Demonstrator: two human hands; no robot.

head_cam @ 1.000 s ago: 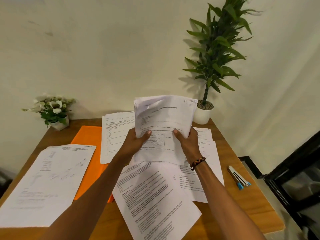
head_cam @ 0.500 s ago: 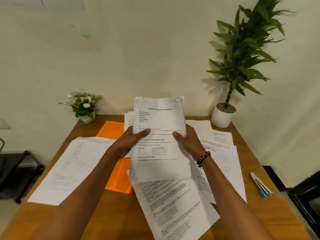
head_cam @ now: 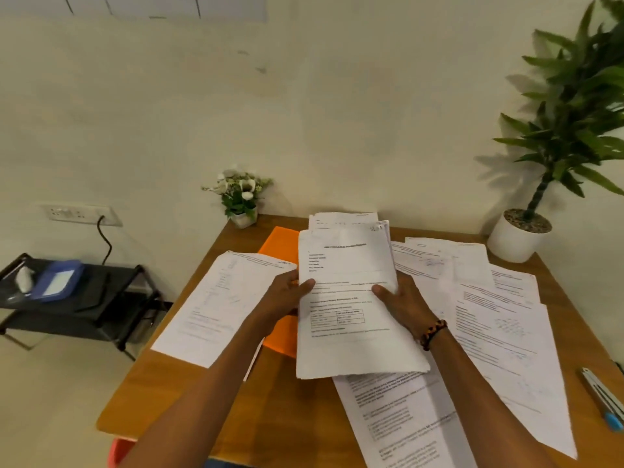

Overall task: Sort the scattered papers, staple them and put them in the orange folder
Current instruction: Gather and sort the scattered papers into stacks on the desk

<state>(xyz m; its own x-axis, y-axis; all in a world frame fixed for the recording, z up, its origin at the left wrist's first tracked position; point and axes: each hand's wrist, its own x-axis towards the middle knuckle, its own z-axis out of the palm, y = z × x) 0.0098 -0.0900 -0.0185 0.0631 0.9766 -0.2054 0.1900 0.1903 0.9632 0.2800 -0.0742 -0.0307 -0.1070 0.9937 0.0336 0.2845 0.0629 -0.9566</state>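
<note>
While both your hands hold stack of papers [head_cam: 354, 298] over wooden table [head_cam: 287, 417]: left hand [head_cam: 287, 297] grips left edge, thumb on top; right hand [head_cam: 400, 304] grips right edge, thumb on top. Orange folder [head_cam: 280, 246] flat on table under stack, at 9 o'clock of left hand. Loose sheets [head_cam: 499, 332] at 3 o'clock of right hand. Print on top page too blurred to read.

Dim warm indoor light, soft overall blur. Tall plant [head_cam: 570, 130] right of the hands throws leftward wall shadow. Wide-angle bending at edges.
</note>
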